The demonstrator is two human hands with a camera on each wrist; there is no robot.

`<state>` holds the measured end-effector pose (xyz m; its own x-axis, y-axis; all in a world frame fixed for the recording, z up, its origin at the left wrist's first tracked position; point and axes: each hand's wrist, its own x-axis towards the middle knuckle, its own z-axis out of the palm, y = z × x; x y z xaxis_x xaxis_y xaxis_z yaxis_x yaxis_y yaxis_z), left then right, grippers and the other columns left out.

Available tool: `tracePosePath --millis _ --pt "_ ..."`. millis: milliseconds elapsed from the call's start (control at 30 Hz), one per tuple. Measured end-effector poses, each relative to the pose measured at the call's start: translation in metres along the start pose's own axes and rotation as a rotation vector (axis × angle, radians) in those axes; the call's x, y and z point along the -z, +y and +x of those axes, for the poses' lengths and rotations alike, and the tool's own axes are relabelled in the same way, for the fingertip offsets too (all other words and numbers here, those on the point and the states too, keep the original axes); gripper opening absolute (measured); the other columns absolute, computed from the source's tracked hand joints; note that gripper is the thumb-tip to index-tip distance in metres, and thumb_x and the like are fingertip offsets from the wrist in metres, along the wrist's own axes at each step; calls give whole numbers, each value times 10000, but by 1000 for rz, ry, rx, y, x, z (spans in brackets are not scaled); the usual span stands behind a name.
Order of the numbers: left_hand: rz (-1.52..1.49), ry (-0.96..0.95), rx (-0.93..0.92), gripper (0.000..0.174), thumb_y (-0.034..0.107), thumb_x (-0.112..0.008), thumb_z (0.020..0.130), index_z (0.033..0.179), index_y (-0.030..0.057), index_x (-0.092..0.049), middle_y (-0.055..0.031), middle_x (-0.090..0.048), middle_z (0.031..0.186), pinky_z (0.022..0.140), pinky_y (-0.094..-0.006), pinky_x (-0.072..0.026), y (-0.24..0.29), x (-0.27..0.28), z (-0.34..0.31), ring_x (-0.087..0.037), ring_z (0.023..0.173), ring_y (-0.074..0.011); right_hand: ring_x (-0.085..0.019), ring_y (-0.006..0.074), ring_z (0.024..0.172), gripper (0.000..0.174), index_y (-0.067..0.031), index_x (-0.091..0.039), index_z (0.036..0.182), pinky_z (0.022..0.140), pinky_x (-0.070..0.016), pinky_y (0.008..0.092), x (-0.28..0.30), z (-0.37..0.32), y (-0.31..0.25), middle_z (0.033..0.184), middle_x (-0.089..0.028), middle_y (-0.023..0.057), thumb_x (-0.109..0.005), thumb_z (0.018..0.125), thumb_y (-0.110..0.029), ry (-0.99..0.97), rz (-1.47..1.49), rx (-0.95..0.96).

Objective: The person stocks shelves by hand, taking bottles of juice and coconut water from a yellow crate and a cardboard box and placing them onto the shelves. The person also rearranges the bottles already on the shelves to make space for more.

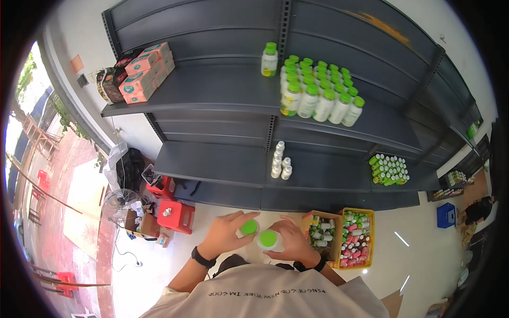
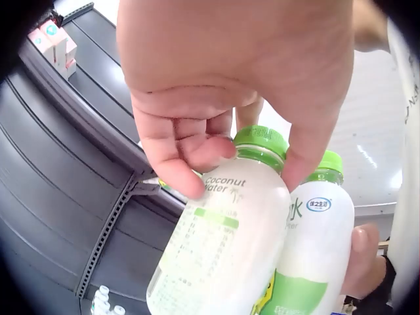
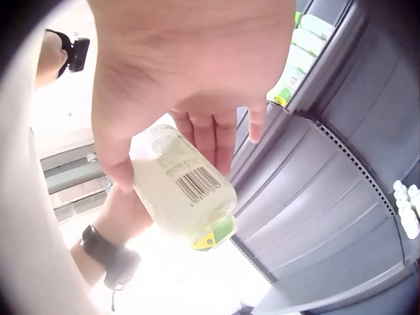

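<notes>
My left hand (image 1: 225,233) grips a white coconut water bottle (image 2: 220,239) near its neck, just under the green cap (image 2: 261,138). The bottle leans, its printed label facing the left wrist camera. A second green-capped bottle (image 2: 315,239) is held in my right hand (image 1: 292,239), close beside the first. Seen from the right wrist, the thumb and fingers wrap round that bottle (image 3: 187,184), whose barcode and a yellow-green patch show near its lower end. Both bottles are in front of my chest, caps toward the head camera.
Dark shelves (image 1: 222,90) stand ahead, with rows of similar bottles (image 1: 323,103) and one bottle apart (image 1: 269,61). Pink boxes (image 1: 140,77) sit at left. Small white bottles (image 1: 277,161) are lower. On the floor are a cardboard box (image 1: 324,254), a yellow crate (image 1: 372,238) and red stools (image 1: 177,214).
</notes>
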<state>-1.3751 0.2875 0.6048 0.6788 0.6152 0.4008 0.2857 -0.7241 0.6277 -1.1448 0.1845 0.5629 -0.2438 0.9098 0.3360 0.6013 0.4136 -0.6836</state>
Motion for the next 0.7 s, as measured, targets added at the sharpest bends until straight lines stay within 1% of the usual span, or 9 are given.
tracePosePath --millis 67,167,267,367,400,500,533,633,700 --pt "-113 38 7 518 89 -823 763 1261 100 -679 -68 -621 851 577 -299 -503 -21 22 10 -627 654 -192 -639 321 1052 577 -51 -621 1124 1134 -383 537 -11 33 -7 1069 -676 111 -892 685 -309 83 -34 37" --pt "-158 97 -77 513 127 -815 796 1284 134 -657 -73 -629 879 571 -335 -524 -41 56 48 -643 681 -256 -609 352 1092 620 -46 -608 1158 1082 -417 529 -16 75 -9 1108 -658 126 -902 663 -273 195 -52 54" --pt "-144 81 -174 515 95 -830 788 1273 90 -657 -90 -634 934 599 -304 -516 -54 85 96 -626 725 -223 -573 387 1110 653 -41 -588 1191 1000 -439 505 0 114 -11 1155 -632 152 -902 656 -246 285 -70 48" --pt "-110 67 -206 524 86 -823 790 1283 70 -646 -96 -639 972 619 -294 -504 -60 102 150 -618 768 -216 -604 354 1020 555 -69 -634 1144 919 -438 473 27 159 -13 1093 -650 122 -883 690 -270 392 -74 32" --pt "-91 72 -212 527 93 -821 794 1288 69 -641 -97 -640 981 625 -295 -501 -61 106 171 -618 776 -218 -583 345 1025 646 -46 -592 1175 905 -444 443 36 171 -3 1124 -627 136 -907 639 -225 390 -136 63" --pt "-23 115 -249 533 129 -812 817 1311 71 -619 -91 -638 985 659 -287 -491 -60 116 234 -607 778 -199 -580 339 1011 628 -48 -593 1167 900 -439 433 67 210 12 1099 -623 126 -907 649 -214 485 -128 65" --pt "-45 149 -244 519 184 -798 851 1325 111 -598 -105 -636 961 655 -324 -508 -59 114 257 -625 730 -247 -592 300 942 632 -34 -587 1177 831 -457 386 80 222 18 1080 -619 121 -912 669 -224 492 -187 69" --pt "-31 104 -133 509 152 -781 870 1341 100 -594 -72 -634 1004 695 -268 -478 -56 118 318 -575 774 -161 -627 353 1014 579 -16 -598 1190 870 -489 435 110 262 27 1089 -653 160 -888 733 -223 541 -7 -27" --pt "48 43 -142 532 168 -770 887 1379 126 -570 -73 -624 996 705 -278 -483 -68 118 359 -570 780 -172 -641 374 994 609 2 -552 1243 851 -518 437 127 285 37 1111 -639 182 -871 772 -217 544 39 -130"
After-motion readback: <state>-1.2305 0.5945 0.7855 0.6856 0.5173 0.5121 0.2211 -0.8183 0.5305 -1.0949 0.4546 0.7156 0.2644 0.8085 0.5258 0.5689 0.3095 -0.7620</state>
